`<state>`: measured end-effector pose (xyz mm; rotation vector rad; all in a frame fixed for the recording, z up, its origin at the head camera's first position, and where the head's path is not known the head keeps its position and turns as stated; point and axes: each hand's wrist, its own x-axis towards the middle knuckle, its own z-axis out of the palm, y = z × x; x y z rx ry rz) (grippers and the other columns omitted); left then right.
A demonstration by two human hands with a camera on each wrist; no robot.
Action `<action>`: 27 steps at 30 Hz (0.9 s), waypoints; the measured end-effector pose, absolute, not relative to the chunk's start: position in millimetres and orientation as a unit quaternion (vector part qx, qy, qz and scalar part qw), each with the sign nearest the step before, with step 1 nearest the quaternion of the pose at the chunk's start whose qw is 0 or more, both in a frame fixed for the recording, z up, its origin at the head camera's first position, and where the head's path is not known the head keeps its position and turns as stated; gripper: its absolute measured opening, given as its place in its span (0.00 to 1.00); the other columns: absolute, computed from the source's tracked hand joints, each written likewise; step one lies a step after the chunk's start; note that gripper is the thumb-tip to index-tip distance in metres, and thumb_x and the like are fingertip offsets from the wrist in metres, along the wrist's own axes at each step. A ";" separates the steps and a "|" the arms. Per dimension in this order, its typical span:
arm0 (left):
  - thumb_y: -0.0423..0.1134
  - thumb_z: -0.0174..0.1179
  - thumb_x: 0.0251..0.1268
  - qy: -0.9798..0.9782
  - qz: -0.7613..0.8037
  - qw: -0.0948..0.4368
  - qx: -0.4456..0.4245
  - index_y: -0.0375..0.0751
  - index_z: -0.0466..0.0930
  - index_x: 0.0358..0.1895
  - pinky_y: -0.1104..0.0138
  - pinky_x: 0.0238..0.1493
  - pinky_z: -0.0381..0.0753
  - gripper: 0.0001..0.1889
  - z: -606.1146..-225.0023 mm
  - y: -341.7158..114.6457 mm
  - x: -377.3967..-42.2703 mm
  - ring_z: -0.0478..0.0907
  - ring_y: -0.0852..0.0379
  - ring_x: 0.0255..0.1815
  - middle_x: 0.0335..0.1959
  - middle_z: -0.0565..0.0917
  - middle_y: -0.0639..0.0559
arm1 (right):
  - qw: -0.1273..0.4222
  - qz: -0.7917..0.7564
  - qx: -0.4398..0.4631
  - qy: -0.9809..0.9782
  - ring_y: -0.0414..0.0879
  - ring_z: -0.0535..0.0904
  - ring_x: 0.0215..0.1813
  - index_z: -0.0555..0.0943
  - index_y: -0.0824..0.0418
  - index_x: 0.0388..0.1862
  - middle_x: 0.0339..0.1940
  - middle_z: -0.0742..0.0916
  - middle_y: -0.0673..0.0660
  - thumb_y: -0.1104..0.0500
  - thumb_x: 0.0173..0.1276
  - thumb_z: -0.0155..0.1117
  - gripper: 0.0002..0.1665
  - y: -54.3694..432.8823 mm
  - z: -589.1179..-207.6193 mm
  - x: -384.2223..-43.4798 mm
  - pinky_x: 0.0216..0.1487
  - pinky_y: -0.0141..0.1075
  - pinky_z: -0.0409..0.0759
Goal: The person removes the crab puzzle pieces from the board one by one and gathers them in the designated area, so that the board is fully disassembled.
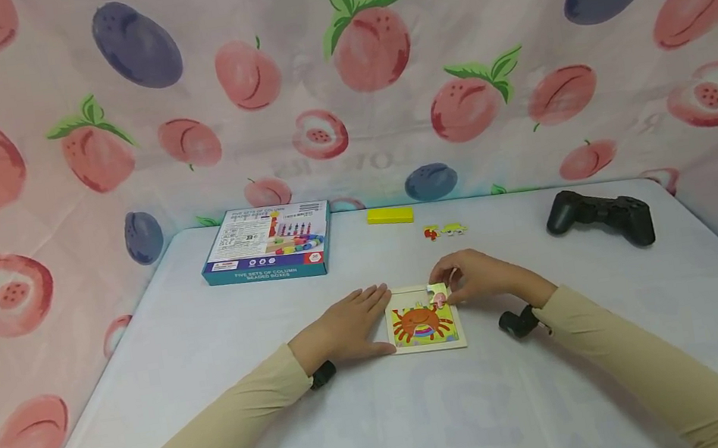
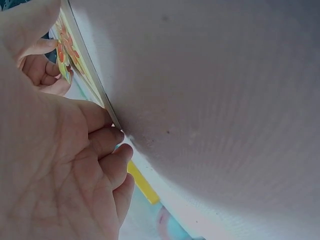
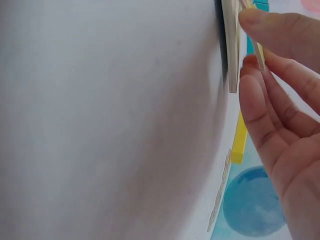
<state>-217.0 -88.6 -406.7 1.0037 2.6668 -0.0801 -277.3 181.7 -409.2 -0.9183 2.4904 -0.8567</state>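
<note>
Surface (image 1: pixel 361 438) has box (image 1: pixel 266 248) far left, controller (image 1: pixel 599 218) far right. L hand (image 1: pixel 346 327) (fingers extended, close tog.) & R hand (image 1: pixel 476 274) (fingers clamped on pc (image 1: pixel 437 292)) flank board (image 1: pixel 428 348), approx. mid-surface: L touching left edge, R holding pc at far right corner. Far side: yellow block (image 1: pixel 390 215), then loose pcs (image 1: pixel 453 229) just right of it & nearer.

From afar I saw a box (image 1: pixel 265 243) on the table (image 1: pixel 360 430) at back left, a yellow block (image 1: pixel 390 216) near it, a controller (image 1: pixel 599 215) (black) far right, fruit-print cloth (image 1: pixel 297 26) behind.
</note>
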 end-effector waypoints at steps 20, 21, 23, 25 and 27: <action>0.69 0.49 0.60 0.925 -0.036 0.142 0.350 0.43 0.44 0.75 0.60 0.77 0.47 0.48 -408.6 -89.5 -219.0 0.45 0.53 0.78 0.77 0.49 0.50 | 0.065 -0.334 -0.257 0.904 0.53 0.79 0.48 0.79 0.68 0.52 0.47 0.84 0.64 0.67 0.59 0.65 0.20 255.0 -400.8 -311.1 0.54 0.48 0.80; 0.69 0.49 0.60 0.925 -0.035 0.142 0.350 0.43 0.45 0.75 0.60 0.77 0.47 0.48 -408.5 -89.5 -218.9 0.45 0.53 0.78 0.77 0.49 0.49 | 0.066 -0.335 -0.243 0.908 0.54 0.78 0.48 0.79 0.68 0.53 0.48 0.84 0.64 0.67 0.60 0.64 0.20 258.9 -400.7 -315.6 0.54 0.49 0.80; 0.69 0.49 0.60 0.925 -0.033 0.143 0.350 0.43 0.45 0.75 0.60 0.77 0.47 0.48 -408.5 -89.5 -218.7 0.45 0.52 0.78 0.77 0.49 0.49 | 0.074 -0.340 -0.215 0.912 0.54 0.78 0.50 0.78 0.68 0.54 0.50 0.83 0.65 0.68 0.60 0.63 0.21 264.8 -400.8 -323.8 0.54 0.46 0.80; 0.69 0.49 0.60 0.925 -0.031 0.143 0.350 0.43 0.45 0.75 0.60 0.77 0.47 0.48 -408.6 -89.5 -218.4 0.45 0.52 0.78 0.77 0.49 0.50 | 0.078 -0.343 -0.194 0.916 0.54 0.77 0.50 0.78 0.68 0.55 0.50 0.82 0.66 0.69 0.61 0.62 0.21 269.1 -402.2 -331.7 0.51 0.40 0.80; 0.68 0.49 0.60 0.925 -0.027 0.144 0.351 0.43 0.45 0.75 0.60 0.77 0.47 0.48 -408.6 -89.3 -218.1 0.45 0.52 0.78 0.77 0.49 0.50 | 0.081 -0.345 -0.175 0.918 0.54 0.76 0.50 0.77 0.69 0.55 0.50 0.81 0.67 0.70 0.62 0.61 0.21 271.2 -404.1 -338.5 0.47 0.34 0.79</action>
